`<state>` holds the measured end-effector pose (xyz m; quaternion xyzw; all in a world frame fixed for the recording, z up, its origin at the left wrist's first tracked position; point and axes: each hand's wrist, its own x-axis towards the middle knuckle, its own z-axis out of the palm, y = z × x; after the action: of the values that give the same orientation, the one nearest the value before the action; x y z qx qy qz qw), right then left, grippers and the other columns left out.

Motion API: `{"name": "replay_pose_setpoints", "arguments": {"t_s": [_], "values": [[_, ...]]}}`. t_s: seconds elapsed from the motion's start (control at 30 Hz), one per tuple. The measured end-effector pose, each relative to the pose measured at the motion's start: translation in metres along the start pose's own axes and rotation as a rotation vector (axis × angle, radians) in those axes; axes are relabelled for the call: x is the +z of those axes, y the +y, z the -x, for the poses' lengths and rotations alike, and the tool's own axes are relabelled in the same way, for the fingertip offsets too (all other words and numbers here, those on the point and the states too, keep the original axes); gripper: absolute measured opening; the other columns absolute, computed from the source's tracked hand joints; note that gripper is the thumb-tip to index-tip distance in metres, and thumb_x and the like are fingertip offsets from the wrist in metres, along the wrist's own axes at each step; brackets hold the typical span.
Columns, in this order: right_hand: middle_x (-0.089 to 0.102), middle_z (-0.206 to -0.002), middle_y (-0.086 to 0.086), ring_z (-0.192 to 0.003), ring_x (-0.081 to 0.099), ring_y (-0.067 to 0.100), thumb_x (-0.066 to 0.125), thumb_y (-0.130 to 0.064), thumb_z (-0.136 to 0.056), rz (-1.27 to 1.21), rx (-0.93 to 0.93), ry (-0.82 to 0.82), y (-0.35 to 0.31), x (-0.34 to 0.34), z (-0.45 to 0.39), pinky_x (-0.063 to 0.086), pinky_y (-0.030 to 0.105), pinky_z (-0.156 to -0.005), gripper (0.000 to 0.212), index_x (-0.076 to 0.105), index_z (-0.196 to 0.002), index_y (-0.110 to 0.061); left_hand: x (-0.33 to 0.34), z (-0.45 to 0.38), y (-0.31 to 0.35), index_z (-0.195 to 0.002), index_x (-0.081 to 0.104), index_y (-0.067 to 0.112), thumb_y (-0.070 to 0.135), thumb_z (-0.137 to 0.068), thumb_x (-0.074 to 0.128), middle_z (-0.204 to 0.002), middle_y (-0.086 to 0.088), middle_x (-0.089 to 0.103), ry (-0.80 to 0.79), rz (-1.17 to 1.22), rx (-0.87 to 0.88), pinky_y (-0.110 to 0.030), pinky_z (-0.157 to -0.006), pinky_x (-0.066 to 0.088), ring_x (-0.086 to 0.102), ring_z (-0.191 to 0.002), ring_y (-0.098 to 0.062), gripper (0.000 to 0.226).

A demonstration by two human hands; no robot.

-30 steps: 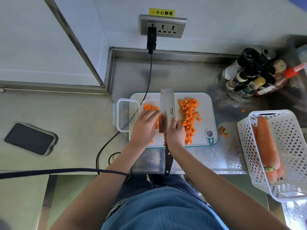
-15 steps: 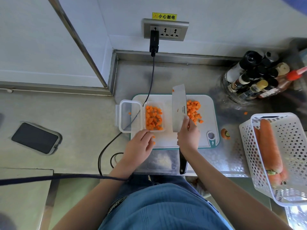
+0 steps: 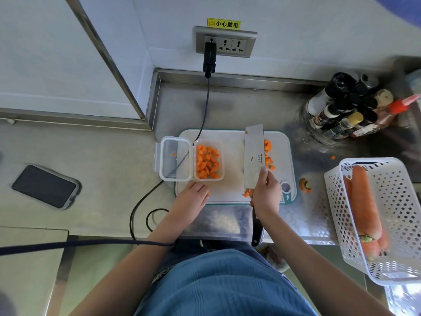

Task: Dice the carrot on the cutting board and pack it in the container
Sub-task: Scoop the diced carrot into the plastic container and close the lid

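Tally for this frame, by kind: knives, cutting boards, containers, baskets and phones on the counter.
Cleaver: 1
Cutting board: 1
Clear container, with hinged lid: 1
White basket: 1
Phone: 1
Total: 5

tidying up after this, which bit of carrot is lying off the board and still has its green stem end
The carrot top on the steel counter, just right of the cutting board, between it and the white basket. Its centre is green; the tiny scrap farther back is plain orange.
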<state>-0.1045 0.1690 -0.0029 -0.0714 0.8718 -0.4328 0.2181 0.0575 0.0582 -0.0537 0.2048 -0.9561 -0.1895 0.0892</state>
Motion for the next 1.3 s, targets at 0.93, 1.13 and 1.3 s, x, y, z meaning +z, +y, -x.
{"name": "replay_pose_setpoints", "arguments": {"t_s": [0.93, 1.13, 1.3], "values": [[0.066, -0.09, 0.014, -0.078, 0.066, 0.035, 0.055, -0.016, -0.093, 1.208, -0.473, -0.207, 0.014, -0.069, -0.104, 0.042, 0.035, -0.059, 0.028, 0.043, -0.118, -0.011, 0.036, -0.031, 0.051, -0.143, 0.036, 0.014, 0.034, -0.094, 0.024, -0.15, 0.0, 0.034, -0.406, -0.351, 0.634, -0.036, -0.111, 0.022, 0.028, -0.14, -0.016, 0.054], [0.067, -0.081, 0.016, -0.071, 0.065, 0.038, 0.035, -0.039, -0.102, 1.072, -0.535, -0.181, 0.037, -0.067, -0.082, 0.038, 0.033, -0.056, 0.034, 0.052, -0.113, -0.012, 0.034, -0.047, 0.043, -0.145, 0.031, 0.022, 0.045, -0.093, 0.027, -0.151, -0.001, 0.031, -0.469, -0.331, 0.581, -0.034, -0.113, 0.016, 0.026, -0.14, -0.016, 0.057], [0.063, -0.065, 0.007, -0.06, 0.059, 0.032, 0.036, -0.037, -0.101, 0.495, -0.264, -0.061, 0.036, -0.075, -0.073, 0.046, 0.033, -0.053, 0.03, 0.051, -0.089, -0.014, 0.038, -0.05, 0.04, -0.146, -0.008, 0.013, 0.046, -0.098, 0.011, -0.153, -0.001, -0.011, -0.392, -0.279, 0.412, -0.031, -0.114, -0.014, -0.012, -0.141, -0.013, 0.061]]}}
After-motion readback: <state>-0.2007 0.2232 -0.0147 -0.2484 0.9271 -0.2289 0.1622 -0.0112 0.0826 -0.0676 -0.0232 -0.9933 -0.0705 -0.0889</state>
